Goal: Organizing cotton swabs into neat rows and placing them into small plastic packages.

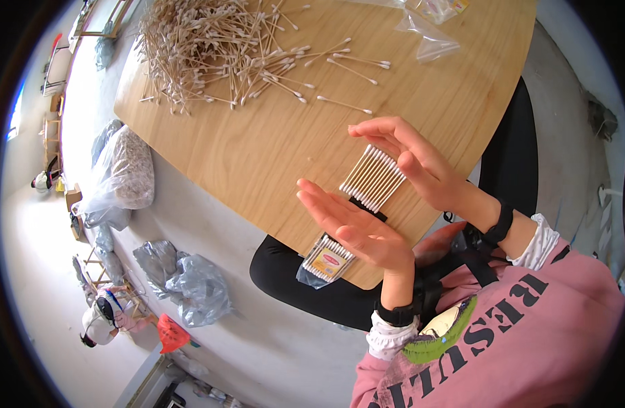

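A neat row of wooden-stick cotton swabs (373, 178) lies side by side on the table near its front edge, partly over a black strip (368, 208). My left hand (358, 228) is at the near-left side of the row, palm turned inward and fingers stretched out. On the other side, my right hand (424, 166) has its fingers extended and slightly bent, with the thumb close to the row's right end. Neither hand visibly grips anything. Below my left hand, a clear packet of cotton swabs (328, 262) with a yellow-and-white label sits at the table's edge.
A large heap of loose cotton swabs (196, 51) covers the table's far left, with strays (345, 105) scattered toward the middle. Clear plastic bags (428, 37) lie at the far right. Filled bags (132, 170) stand on the floor. Another person (101, 319) is at the left.
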The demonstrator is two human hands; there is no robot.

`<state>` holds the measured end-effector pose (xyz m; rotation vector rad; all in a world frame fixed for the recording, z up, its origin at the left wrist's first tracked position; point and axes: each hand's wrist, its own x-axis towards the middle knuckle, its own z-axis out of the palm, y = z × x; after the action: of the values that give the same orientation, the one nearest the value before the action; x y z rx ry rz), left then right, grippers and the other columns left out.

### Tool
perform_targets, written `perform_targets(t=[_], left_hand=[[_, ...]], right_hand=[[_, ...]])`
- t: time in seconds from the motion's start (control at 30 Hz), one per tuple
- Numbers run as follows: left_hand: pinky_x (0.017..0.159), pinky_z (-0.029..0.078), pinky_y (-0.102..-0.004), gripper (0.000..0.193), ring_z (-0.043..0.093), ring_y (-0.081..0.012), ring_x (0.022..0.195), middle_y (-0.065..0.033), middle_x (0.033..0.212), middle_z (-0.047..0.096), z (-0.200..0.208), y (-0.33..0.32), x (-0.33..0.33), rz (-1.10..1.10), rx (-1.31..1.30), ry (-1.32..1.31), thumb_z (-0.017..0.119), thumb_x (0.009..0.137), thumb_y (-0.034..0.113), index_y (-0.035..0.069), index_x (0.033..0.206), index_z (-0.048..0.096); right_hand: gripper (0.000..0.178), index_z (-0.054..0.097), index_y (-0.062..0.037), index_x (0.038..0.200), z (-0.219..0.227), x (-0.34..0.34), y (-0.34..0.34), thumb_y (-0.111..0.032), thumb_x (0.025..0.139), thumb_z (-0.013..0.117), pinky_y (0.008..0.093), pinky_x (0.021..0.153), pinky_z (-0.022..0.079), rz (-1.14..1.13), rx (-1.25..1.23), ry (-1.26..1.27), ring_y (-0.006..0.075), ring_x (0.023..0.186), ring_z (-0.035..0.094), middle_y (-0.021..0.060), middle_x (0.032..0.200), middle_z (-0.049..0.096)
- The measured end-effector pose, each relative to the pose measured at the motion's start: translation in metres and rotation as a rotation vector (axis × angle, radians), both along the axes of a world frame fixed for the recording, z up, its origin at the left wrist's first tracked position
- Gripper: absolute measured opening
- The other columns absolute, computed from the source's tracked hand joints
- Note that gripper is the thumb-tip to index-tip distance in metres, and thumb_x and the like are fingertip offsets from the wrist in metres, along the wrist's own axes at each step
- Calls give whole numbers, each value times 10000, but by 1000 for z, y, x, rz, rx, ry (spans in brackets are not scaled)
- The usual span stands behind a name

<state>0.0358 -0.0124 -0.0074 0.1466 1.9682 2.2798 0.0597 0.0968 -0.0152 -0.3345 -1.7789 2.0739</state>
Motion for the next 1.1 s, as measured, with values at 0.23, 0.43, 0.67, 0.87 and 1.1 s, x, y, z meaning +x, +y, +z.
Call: perform_targets(t=[0.23,0.43,0.67,0.87,1.1], left_hand=[[1242,87,-417,681,142,-255,1543,-133,1645,220,-6,12,2,95,85,1,261,1072,512,56,1577,226],[1242,93,-409,664,152,-254,1540,-134,1644,225,-2,12,0,74,124,-57,260,1077,495,55,1574,231],[1237,111,-419,661,159,-268,1537,-156,1641,222,-3,7,-4,9,115,-75,250,1080,485,41,1569,231],[1233,75,-476,759,110,-343,1542,-236,1643,158,6,-16,8,-193,-571,237,429,1048,443,-39,1570,165],[1229,58,-492,1097,110,-371,1540,-271,1633,160,1,1,24,-581,-1320,550,563,877,689,-98,1543,186]], right_hand=[[700,479,4,1376,-3,-3,-14,-593,1016,420,392,1133,349,-92,45,-6,246,1341,475,146,1379,534],[667,499,-1,1348,-4,-8,-12,-579,1025,414,377,1106,366,-114,-8,7,233,1323,487,139,1356,550],[650,517,-9,1328,-5,-3,-5,-576,1028,411,353,1098,368,-85,-46,-14,214,1302,497,122,1334,554],[586,524,-8,1314,8,10,27,-521,1039,451,342,1104,360,-138,80,-51,195,1277,502,109,1305,573],[180,649,-53,1112,22,-2,41,-116,944,640,301,925,479,-163,451,-162,184,1066,613,64,1050,641]])
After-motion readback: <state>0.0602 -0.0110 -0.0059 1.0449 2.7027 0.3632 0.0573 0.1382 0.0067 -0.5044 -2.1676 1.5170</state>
